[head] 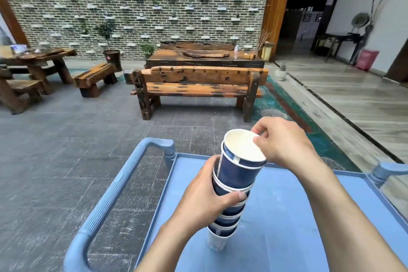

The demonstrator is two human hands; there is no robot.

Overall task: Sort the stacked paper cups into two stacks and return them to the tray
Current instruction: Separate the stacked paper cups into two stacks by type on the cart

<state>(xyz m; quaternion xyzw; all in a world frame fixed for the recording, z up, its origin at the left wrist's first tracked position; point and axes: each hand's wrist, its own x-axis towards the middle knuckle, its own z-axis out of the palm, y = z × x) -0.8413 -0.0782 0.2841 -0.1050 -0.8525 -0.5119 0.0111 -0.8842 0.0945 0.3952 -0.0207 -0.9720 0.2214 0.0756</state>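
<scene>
One stack of paper cups (231, 190) stands near the middle of the blue tray (309, 216), its base resting on the tray floor and its top leaning slightly right. About seven cups can be counted by their white rims; the exact number is hard to tell. The left hand (205, 203) is wrapped around the stack's middle. The right hand (284, 143) pinches the rim of the top cup (242, 152). Two blue handles flank the tray, one left (110, 194), one right (388, 169).

Matt blue plastic tray (298, 216), glossy paper cups (237, 170).
</scene>
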